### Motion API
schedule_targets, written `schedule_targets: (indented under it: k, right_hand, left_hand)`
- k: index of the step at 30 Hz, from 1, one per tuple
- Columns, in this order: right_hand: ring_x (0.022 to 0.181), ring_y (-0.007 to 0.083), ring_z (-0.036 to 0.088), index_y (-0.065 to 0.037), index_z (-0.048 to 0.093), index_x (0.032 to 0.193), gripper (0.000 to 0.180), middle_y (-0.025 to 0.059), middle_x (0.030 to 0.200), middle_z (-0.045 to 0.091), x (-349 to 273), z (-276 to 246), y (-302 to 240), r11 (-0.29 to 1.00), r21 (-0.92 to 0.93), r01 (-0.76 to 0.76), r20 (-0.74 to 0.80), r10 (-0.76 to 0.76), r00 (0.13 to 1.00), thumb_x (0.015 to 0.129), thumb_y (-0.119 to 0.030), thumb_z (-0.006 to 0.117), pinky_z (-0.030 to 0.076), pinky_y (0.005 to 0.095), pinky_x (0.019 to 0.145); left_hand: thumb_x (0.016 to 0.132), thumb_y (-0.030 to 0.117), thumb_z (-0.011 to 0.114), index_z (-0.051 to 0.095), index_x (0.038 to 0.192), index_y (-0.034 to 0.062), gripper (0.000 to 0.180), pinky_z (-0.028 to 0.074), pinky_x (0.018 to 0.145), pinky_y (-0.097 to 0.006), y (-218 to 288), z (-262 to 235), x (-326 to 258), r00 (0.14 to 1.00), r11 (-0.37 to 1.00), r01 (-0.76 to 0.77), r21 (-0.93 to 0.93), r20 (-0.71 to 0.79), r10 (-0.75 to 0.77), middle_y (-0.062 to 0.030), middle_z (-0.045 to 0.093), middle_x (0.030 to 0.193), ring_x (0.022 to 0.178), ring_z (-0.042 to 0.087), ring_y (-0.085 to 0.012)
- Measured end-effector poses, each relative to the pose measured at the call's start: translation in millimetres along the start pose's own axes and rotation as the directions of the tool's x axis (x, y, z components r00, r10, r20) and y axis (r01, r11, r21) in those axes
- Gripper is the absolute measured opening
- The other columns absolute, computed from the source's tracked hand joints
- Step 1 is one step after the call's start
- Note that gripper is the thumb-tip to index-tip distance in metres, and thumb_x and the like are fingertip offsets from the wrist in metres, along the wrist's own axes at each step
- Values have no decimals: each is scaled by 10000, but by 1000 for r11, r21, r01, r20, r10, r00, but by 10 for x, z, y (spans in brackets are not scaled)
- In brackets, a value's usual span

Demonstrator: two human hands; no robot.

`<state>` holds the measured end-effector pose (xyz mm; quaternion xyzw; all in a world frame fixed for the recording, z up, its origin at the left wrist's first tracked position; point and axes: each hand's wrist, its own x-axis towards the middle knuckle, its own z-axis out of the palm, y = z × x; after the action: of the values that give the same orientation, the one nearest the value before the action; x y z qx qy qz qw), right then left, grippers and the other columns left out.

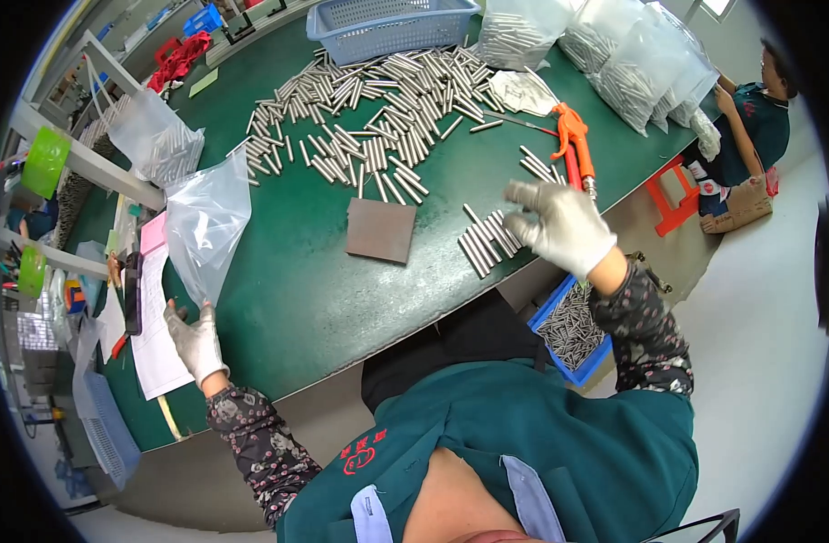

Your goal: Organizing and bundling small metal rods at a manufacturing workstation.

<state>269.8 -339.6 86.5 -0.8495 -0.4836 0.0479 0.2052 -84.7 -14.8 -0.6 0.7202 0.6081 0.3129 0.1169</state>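
1. Green desk (297, 271).
2. Clear plastic bag (208, 217), left.
3. Right gloved hand (564, 226), near right; grip wide.
4. Left gloved hand (195, 344) at the bag's near corner; grip's hold indiscernible.
5. Brown rectangular block (380, 231), mid-desk.
6. Metal rods (375, 154), strewn far; some beside the right hand.

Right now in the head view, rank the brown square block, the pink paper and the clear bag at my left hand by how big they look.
1. Clear bag, largest
2. Brown square block
3. Pink paper, smallest
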Motion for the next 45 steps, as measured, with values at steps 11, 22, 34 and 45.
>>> schedule_targets:
  k: [11, 22, 34, 45]
  right_hand:
    - [778, 287, 619, -103, 643, 878, 110, 94, 783, 628, -188, -6, 740, 951, -235, -202, -378, 102, 920, 779, -127, 602, 494, 407, 682]
    - [1141, 263, 491, -34, 663, 1033, 522, 136, 1119, 601, -39, 210, 664, 749, -634, -195, -260, 31, 965, 749, -470, 625, 260, 490, 1063]
    - [1104, 329, 515, -108, 553, 1238, 540, 167, 1214, 554, 90, 558, 450, 911, -364, -193, -326, 69, 943, 759, -345, 629, 370, 465, 948]
    - [1084, 322, 539, -73, 628, 1103, 352, 114, 1164, 600, 25, 653, 554, 994, 24, 102, -324, -89, 942, 753, -104, 602, 427, 435, 904]
  left_hand:
    - [810, 79, 627, 546, 1113, 47, 315, 460, 768, -375, 1348, -182, -1059, 599, 583, -800, -140, -170, 782, -100, 584, 1037, 877, 571, -253]
    - [637, 363, 779, 334, 1405, 90, 929, 332, 1048, -460, 2584, 514, -1434, 55, 320, -852, -414, 537, 842, -217, 327, 1425, 1334, 302, -388]
    - [733, 517, 659, 312, 1408, 49, 892, 163, 1105, -547, 2605, 973, -1631, 45, 287, -850, -441, 483, 875, -277, 278, 1424, 1344, 230, -449]
    - [742, 505, 653, 224, 1427, -9, 958, 184, 1108, -517, 2727, 1183, -1683, 162, 344, -827, -445, 398, 903, -273, 285, 1424, 1333, 275, -417]
